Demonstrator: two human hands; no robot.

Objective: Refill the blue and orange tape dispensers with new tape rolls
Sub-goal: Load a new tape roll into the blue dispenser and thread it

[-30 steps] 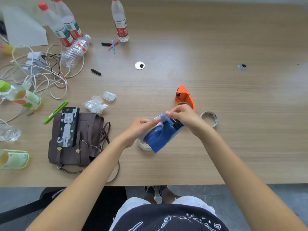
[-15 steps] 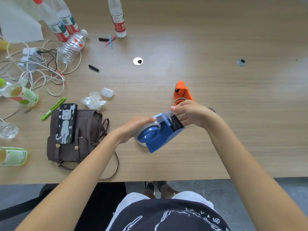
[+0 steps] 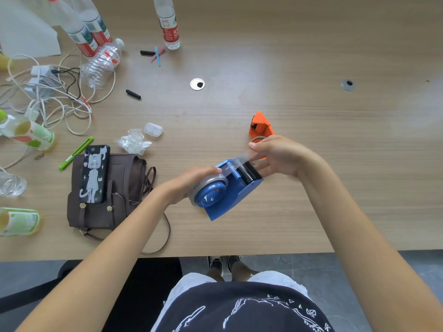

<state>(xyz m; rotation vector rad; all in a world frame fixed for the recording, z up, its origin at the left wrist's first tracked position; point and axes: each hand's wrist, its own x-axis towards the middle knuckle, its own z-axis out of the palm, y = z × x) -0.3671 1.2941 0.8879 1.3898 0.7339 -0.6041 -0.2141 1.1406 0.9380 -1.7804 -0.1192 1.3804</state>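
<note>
The blue tape dispenser (image 3: 236, 195) lies tilted near the table's front edge, with a clear tape roll (image 3: 208, 182) seated on its blue hub. My left hand (image 3: 191, 182) rests on top of the roll and holds the dispenser's left end. My right hand (image 3: 278, 155) pinches the free end of the clear tape (image 3: 241, 160) just above the black cutter at the dispenser's right end. The orange tape dispenser (image 3: 260, 125) stands behind my right hand, its lower part hidden by my fingers.
A brown bag (image 3: 115, 195) with a phone (image 3: 94, 173) on it sits to the left. Bottles (image 3: 169, 22), tangled cables (image 3: 48, 99), a green pen (image 3: 76, 152), crumpled plastic (image 3: 131, 141) and a small white case (image 3: 153, 129) crowd the left side. Two grommets (image 3: 197, 84) sit farther back.
My right hand has pulled the tape end out from the roll toward the cutter. The loose ring of tape at the right is now hidden behind my right arm.
</note>
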